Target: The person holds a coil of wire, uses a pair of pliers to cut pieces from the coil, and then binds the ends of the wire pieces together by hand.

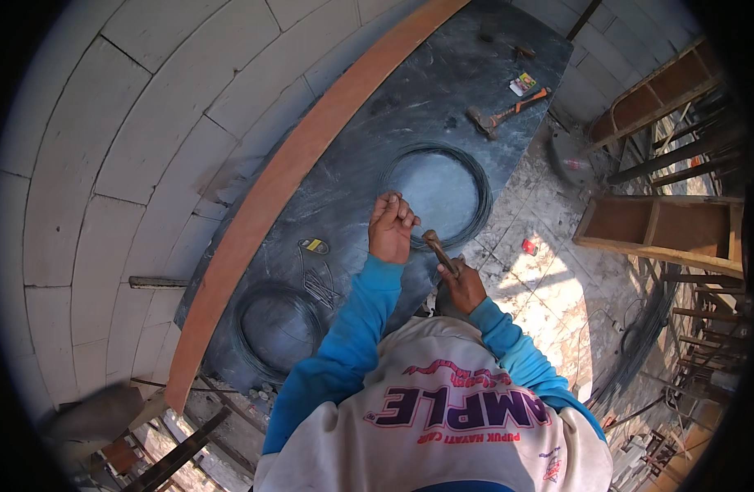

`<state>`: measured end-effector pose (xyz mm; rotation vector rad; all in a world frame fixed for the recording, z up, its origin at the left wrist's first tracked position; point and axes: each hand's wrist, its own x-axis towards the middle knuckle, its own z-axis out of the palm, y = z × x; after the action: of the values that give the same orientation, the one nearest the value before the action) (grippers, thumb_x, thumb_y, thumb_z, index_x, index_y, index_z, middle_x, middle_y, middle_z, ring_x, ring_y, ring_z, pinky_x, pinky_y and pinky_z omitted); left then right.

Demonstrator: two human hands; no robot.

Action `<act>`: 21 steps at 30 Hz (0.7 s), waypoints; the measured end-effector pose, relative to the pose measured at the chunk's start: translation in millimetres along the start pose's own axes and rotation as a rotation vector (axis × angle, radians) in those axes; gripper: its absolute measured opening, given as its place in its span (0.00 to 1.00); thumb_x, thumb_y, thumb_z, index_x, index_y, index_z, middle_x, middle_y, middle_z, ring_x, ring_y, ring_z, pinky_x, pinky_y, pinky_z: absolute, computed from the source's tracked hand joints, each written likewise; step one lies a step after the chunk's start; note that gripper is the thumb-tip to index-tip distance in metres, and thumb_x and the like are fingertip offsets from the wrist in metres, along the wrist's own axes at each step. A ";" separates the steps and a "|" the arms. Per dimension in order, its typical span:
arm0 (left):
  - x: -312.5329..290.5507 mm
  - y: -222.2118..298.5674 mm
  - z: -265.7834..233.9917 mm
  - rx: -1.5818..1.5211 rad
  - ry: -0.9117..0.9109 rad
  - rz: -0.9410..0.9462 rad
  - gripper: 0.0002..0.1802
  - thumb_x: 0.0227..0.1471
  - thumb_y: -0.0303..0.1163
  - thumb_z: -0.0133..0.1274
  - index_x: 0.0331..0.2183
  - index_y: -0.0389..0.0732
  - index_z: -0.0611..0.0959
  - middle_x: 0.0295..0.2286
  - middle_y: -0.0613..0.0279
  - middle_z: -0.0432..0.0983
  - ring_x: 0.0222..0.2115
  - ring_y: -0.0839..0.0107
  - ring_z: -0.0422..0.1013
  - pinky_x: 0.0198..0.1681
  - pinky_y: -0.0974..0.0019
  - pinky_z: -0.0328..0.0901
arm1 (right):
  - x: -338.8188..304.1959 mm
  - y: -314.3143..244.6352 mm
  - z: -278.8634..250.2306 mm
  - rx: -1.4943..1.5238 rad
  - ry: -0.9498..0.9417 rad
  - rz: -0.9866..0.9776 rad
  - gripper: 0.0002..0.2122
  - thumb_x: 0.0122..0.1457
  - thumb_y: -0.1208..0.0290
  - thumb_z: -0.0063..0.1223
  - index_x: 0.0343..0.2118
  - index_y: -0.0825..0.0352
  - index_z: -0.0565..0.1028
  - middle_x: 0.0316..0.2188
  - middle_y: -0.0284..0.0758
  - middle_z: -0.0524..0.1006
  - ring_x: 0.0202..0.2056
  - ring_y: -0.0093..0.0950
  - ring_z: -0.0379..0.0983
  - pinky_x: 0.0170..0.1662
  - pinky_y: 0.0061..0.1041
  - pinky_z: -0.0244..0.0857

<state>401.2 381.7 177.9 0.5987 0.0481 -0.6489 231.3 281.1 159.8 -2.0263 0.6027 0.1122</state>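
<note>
My left hand (392, 230) is closed, fingertips pinched together at the near left edge of a large coil of dark wire (485, 184). What it pinches, if anything, is too small to make out. In my right hand (464, 289) is a slim brown stick-like tool (440, 252), gripped at its lower end. Its rounded upper end points toward the left hand, near the coil's near rim; its kind is unclear. The coil lies flat on a dark, scuffed tabletop (352, 205). A second wire coil (244, 328) rests at the table's near left, partly behind my left sleeve.
Toward the far right of the table lie an orange-handled hammer (508, 113) and a small printed box (522, 84). Short wire pieces (319, 289) sit by a yellow-labelled item (314, 245). An orange-brown board (287, 176) borders the left side. Wooden frames (660, 234) stand right.
</note>
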 end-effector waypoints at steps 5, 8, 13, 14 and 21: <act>-8.7 2.1 -10.7 0.226 0.177 0.119 0.07 0.60 0.37 0.46 0.35 0.44 0.72 0.18 0.72 0.59 0.15 0.82 0.53 0.19 0.75 0.53 | 12.5 13.3 31.2 0.003 -0.176 0.025 0.20 0.62 0.55 0.45 0.33 0.73 0.71 0.18 0.49 0.71 0.23 0.42 0.70 0.31 0.38 0.62; -22.0 19.0 -17.4 0.093 0.211 0.128 0.07 0.59 0.36 0.46 0.35 0.43 0.73 0.17 0.73 0.58 0.14 0.83 0.50 0.15 0.77 0.49 | 0.3 -8.4 29.4 0.041 -0.080 -0.111 0.20 0.62 0.54 0.44 0.33 0.72 0.71 0.19 0.49 0.71 0.24 0.44 0.70 0.30 0.39 0.61; -27.9 18.5 -17.1 0.213 0.298 0.102 0.07 0.60 0.35 0.46 0.35 0.43 0.73 0.16 0.74 0.56 0.13 0.84 0.49 0.13 0.77 0.46 | 7.1 -3.1 42.9 -0.061 -0.296 -0.030 0.20 0.62 0.53 0.43 0.35 0.70 0.72 0.19 0.49 0.72 0.24 0.45 0.71 0.30 0.40 0.62; -27.1 26.1 -45.4 0.150 0.314 -0.002 0.07 0.60 0.36 0.46 0.35 0.43 0.73 0.16 0.74 0.56 0.13 0.84 0.49 0.13 0.78 0.47 | -3.3 -5.0 42.2 -0.034 -0.296 -0.087 0.20 0.62 0.53 0.43 0.36 0.71 0.72 0.20 0.49 0.72 0.26 0.45 0.72 0.31 0.41 0.62; -29.5 22.1 -31.0 0.352 0.340 0.196 0.07 0.60 0.36 0.45 0.36 0.44 0.73 0.16 0.73 0.55 0.13 0.84 0.49 0.13 0.77 0.46 | 11.5 0.6 55.7 -0.058 -0.412 -0.058 0.23 0.63 0.50 0.38 0.38 0.71 0.71 0.21 0.48 0.73 0.27 0.44 0.72 0.34 0.42 0.62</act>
<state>394.7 428.8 170.1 1.0363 0.1933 -0.3602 250.3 323.5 126.9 -1.9954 0.2817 0.5032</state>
